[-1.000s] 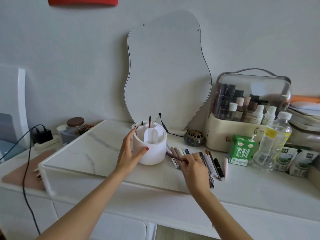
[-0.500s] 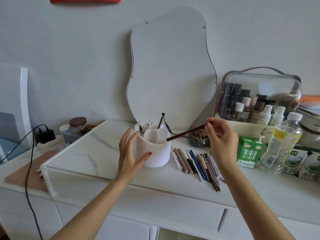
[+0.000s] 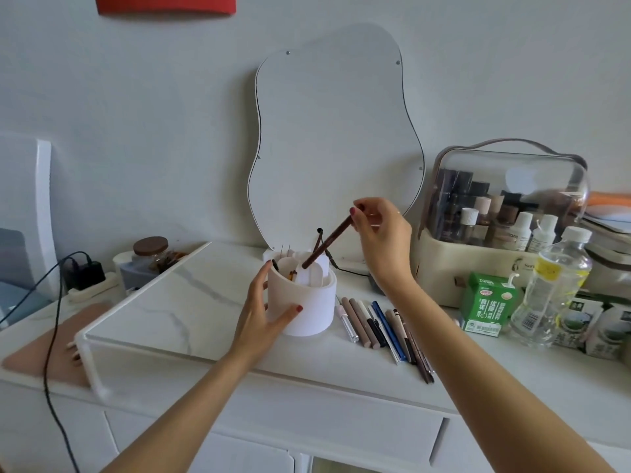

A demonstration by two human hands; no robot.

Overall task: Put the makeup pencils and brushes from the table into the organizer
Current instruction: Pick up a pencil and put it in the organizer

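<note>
Left hand point(image 3: 261, 315) cupped around white organizer point(image 3: 302, 303) on table point(image 3: 191, 302), thumb and fingers pressed to its wall. Right hand point(image 3: 382, 238) pinches brown pencil point(image 3: 329, 241) by upper end, tilted, lower tip inside organizer. Remaining pencils and brushes point(image 3: 386, 327) lie just right of it

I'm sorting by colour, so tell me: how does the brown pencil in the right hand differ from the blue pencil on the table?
The brown pencil is reddish brown; the blue pencil is dark blue. The brown pencil is pinched by the right hand and tilted, its lower end at the top of the white organizer; the blue pencil lies flat among others on the table, untouched. Both are slim sticks.
</note>
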